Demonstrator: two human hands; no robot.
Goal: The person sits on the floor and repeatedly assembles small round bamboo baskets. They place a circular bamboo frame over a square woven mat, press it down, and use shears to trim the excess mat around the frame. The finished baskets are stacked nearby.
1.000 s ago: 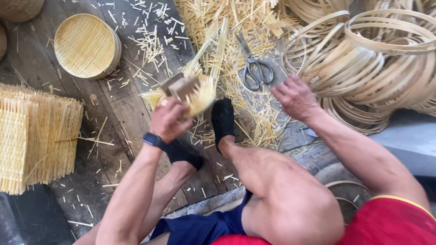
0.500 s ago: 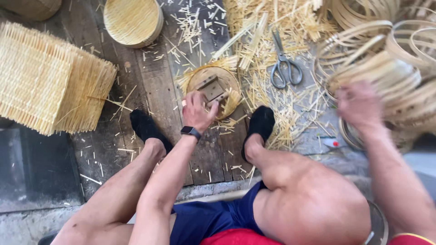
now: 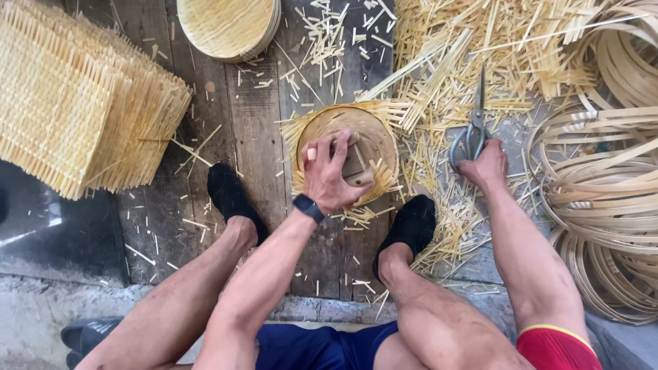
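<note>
My left hand (image 3: pixel 334 171) presses a wooden block (image 3: pixel 356 168) down onto a round bamboo hoop with a woven mat (image 3: pixel 346 140) lying on the plank floor between my feet. Loose strip ends stick out around the hoop's rim. My right hand (image 3: pixel 484 166) rests on the handles of grey scissors (image 3: pixel 471 127), which lie on the bamboo offcuts to the right. A dark watch is on my left wrist.
A stack of square woven mats (image 3: pixel 75 103) lies at the left. Finished round woven lids (image 3: pixel 229 26) sit at the top. Bamboo hoops (image 3: pixel 606 199) are piled at the right. Bamboo offcuts (image 3: pixel 480 41) litter the planks. My feet in black socks (image 3: pixel 229 195) flank the work.
My right hand came back from the hoop pile and landed on the scissors. My left hand kept the block on the hoop, which now lies flat.
</note>
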